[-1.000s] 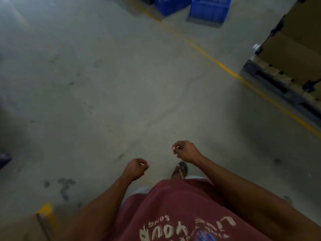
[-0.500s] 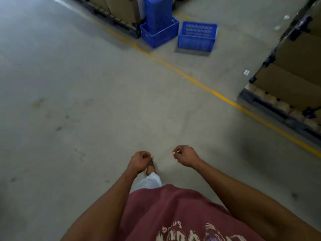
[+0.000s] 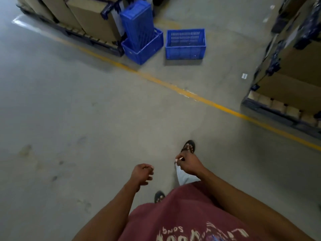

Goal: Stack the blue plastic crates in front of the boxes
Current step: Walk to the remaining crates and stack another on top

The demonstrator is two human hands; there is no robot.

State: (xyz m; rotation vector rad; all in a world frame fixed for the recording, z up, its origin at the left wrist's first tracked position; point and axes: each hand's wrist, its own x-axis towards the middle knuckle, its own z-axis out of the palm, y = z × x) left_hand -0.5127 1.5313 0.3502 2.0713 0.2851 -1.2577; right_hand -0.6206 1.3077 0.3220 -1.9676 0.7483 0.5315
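Both the left hand (image 3: 142, 174) and the right hand (image 3: 188, 164) are being held loosely curled and empty at lower centre. At upper centre, one blue crate (image 3: 185, 44) is sitting alone on the concrete floor (image 3: 86, 119). Just left of it, a tilted crate (image 3: 138, 23) is being propped inside another crate (image 3: 144, 48) beside the cardboard boxes (image 3: 93, 20).

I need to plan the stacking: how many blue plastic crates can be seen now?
3. One crate sits alone on the floor, right. One open crate lies beside the boxes, and a third crate stands on end inside it. Others may be hidden.

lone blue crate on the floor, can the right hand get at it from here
Probably not yet: the right hand hangs empty near the body, and the lone blue crate sits well ahead, past the yellow line. Bare floor lies between.
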